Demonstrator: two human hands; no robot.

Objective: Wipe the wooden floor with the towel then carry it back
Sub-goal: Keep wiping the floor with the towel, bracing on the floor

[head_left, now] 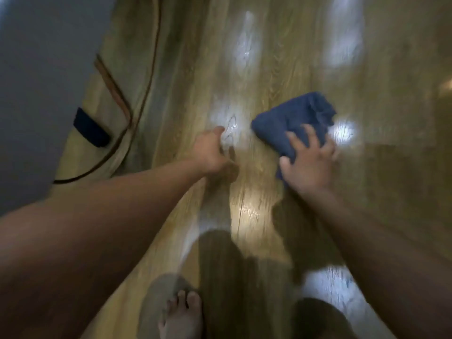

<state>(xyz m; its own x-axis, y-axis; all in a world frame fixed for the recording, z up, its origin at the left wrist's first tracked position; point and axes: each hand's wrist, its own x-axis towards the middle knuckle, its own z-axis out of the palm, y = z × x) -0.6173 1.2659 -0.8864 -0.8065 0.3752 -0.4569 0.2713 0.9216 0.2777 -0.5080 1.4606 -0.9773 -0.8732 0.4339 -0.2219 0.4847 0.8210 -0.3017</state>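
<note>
We see the right hand (308,162) spread wide, fingers (297,143) splayed and pressed flat on top of the blue towel (293,118), which lies bunched on the wooden floor (269,57) just right of centre. The right arm reaches down and forward. The left hand (211,152) is loosely curled, holding nothing, its knuckles planted on the floor beside the towel but apart from it, arm stretched out straight. A bare foot (181,314) shows below. No writing can be read; everything is motion-blurred.
</note>
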